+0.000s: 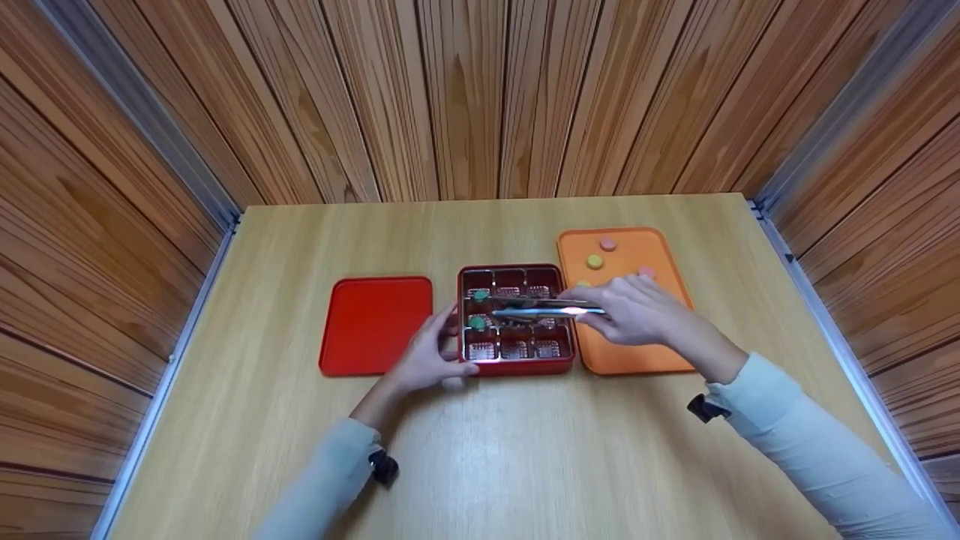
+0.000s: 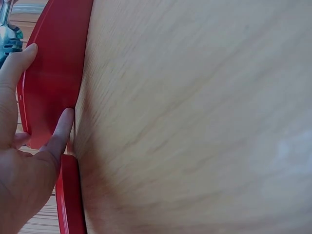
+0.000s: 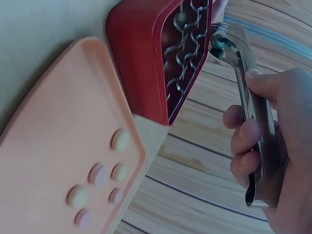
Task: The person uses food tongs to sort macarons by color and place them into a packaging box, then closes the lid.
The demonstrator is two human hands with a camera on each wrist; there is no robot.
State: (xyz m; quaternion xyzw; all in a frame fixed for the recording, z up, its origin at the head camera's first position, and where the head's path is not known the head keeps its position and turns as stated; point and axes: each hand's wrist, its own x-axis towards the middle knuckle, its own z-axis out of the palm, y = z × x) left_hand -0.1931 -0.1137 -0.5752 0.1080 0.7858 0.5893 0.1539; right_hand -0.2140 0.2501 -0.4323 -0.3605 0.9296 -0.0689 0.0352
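Note:
A red box [image 1: 525,369] with a divided dark insert stands in mid-table. My left hand [image 1: 427,352] holds its near left corner, thumb against the front and fingers along the left side. My right hand [image 1: 634,309] grips metal tongs [image 3: 265,141] over the box, its thumb on one arm and fingers curled round the other. The tongs' tips point left, at the insert's left column. Two green macarons [image 1: 477,322] show there. A teal-green round piece [image 2: 9,39] appears at the tips in the left wrist view; whether they pinch it is unclear.
Left of the box lies a flat red lid or tray [image 1: 375,326]. On the right, an orange tray [image 1: 637,358] carries several pink and yellow macarons [image 3: 78,197], partly behind my right hand in the head view. Wooden walls [image 1: 480,97] enclose the table's back and sides.

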